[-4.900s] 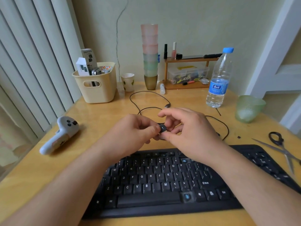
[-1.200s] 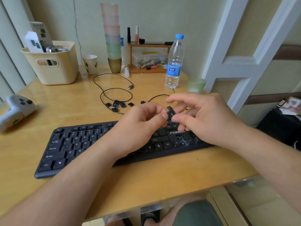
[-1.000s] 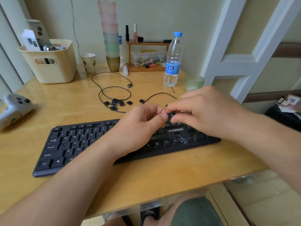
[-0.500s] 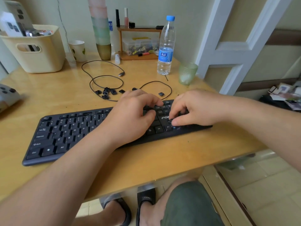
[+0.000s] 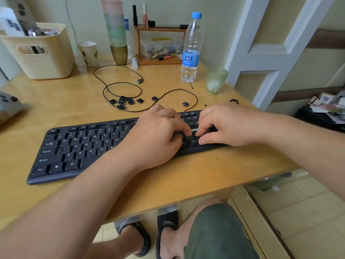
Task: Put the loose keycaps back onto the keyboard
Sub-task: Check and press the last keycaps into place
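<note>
**Black keycaps lie scattered as two hands work at a keyboard's right end**

Black and low, the keyboard (image 5: 78,148) sits slightly askew on a wooden desk (image 5: 61,101), its left half in plain sight and its right end covered by a person's two bare hands. The left hand (image 5: 158,135) lies palm down across the keys with its fingers curled, the thumb pressing down beside the arrow cluster. The right hand (image 5: 220,126) meets it from the other side, fingers bent and tips down on the keys next to the left arrow key (image 5: 193,141); whether either hand has a keycap pinched beneath it cannot be told, since the fingers hide that spot.

Behind the keyboard, a group of loose keycaps (image 5: 122,101) rests inside and against the loops of a thin black cable (image 5: 119,86), with one more keycap (image 5: 154,98) to their right and another single keycap (image 5: 185,104) near the keyboard's back edge.

Farther back stand a water bottle (image 5: 191,51), a green glass (image 5: 215,80), a stack of tinted cups (image 5: 116,34), a paper cup (image 5: 88,53) and a cream basket (image 5: 37,53). A game controller (image 5: 8,105) lies at the desk's left edge.
</note>
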Tool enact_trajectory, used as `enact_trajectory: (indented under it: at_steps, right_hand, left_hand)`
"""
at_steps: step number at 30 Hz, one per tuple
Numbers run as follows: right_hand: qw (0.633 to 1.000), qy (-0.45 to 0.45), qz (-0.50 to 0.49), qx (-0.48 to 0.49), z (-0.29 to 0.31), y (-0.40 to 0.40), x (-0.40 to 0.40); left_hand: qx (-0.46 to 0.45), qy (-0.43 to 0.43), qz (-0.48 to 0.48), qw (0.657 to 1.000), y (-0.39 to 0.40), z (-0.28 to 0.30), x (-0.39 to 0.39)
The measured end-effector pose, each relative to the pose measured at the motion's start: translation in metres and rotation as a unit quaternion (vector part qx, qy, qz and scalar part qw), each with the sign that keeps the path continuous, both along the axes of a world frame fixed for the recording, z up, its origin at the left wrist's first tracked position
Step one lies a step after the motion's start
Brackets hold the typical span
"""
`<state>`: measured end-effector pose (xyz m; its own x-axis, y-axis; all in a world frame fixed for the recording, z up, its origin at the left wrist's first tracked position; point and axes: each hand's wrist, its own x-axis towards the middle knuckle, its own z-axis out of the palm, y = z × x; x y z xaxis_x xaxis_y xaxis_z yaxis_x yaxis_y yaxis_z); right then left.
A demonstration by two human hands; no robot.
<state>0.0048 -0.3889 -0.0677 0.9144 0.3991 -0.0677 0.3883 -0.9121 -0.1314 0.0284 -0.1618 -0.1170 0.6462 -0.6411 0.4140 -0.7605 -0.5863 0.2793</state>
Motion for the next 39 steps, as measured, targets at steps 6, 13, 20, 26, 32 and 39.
enact_trajectory:
  at_steps: [6,13,20,26,32,39]
  right_hand:
    - [0.999,0.024,-0.009,0.024,-0.002,-0.004,0.000]
    - [0.999,0.006,0.005,-0.046,-0.001,0.001,0.001]
    - [0.997,0.046,-0.026,-0.053,0.005,0.011,0.007]
    - [0.993,0.069,-0.092,-0.012,0.007,0.014,0.011]
    - [0.987,0.082,-0.134,-0.011,0.010,0.019,0.020]
    - [0.985,0.095,-0.123,-0.079,0.014,0.028,0.026]
  left_hand:
    - [0.001,-0.010,-0.002,1.000,0.000,-0.003,0.002]
    - [0.001,-0.010,-0.006,1.000,-0.001,-0.005,0.002]
    - [-0.001,-0.005,-0.006,1.000,-0.003,-0.005,0.001]
    - [-0.002,-0.015,-0.007,1.000,-0.001,-0.006,0.002]
    - [0.004,-0.016,-0.007,1.000,-0.002,-0.005,0.001]
    - [0.004,-0.012,-0.005,1.000,-0.003,-0.004,0.001]
